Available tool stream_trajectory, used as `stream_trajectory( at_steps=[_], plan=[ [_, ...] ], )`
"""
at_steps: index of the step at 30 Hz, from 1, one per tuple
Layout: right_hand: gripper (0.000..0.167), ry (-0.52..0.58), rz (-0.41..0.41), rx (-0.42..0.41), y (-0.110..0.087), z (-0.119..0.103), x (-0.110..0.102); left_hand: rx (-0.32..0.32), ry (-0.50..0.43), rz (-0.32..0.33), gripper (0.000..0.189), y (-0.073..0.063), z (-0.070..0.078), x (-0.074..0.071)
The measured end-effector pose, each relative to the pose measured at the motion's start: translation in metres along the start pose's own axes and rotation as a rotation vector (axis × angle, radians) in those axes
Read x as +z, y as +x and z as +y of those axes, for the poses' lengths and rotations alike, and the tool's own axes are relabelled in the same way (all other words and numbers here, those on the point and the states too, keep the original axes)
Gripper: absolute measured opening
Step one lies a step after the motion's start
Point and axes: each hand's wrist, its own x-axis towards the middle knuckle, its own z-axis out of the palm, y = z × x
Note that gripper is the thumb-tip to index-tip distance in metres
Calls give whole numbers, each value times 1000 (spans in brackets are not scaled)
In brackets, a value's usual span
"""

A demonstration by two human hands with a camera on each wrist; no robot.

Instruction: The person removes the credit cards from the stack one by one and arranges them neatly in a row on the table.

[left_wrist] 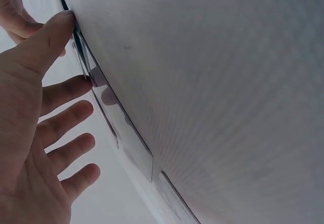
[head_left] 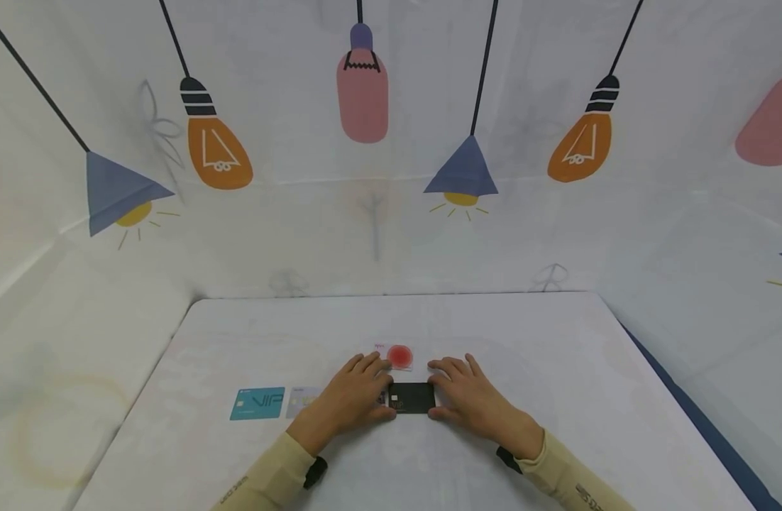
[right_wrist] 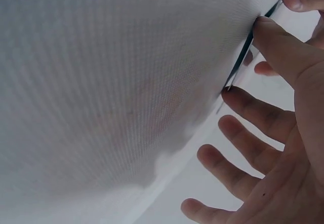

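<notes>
A black card [head_left: 413, 398] with a small chip lies flat on the table, in front of me in the head view. My left hand [head_left: 355, 394] holds its left end between thumb and index finger. At the right end, my right hand [head_left: 470, 397] grips it the same way, with the other fingers spread. Just beyond is a white card with a red circle [head_left: 400, 357]. The left hand partly covers a pale card [head_left: 299, 399] and most of another card beside the black one. Seen edge-on in the right wrist view, the black card [right_wrist: 239, 62] spans thumb to index finger.
A teal card marked VIP [head_left: 257, 403] lies left of the pale card. The white table [head_left: 525, 326] has a rounded far edge against a white curtain [head_left: 384, 241] printed with lamps and bulbs. A dark blue strip [head_left: 691, 411] runs along the right side.
</notes>
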Motion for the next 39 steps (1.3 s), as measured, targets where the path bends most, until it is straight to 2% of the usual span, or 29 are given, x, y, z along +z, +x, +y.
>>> stream_trajectory(
  at_steps=[16,24,30,39],
  plan=[
    [55,70,69,3,-4,4,4,-13,17,-3,64,0,2,1],
    [56,73,71,10,-5,5,6,-21,14,-10,65,0,3,2],
    [56,65,45,21,-3,5,6,-22,16,-5,66,-1,1,3],
    [57,84,30,45,-2,5,3,-31,-19,-3,65,-1,-2,4]
  ],
)
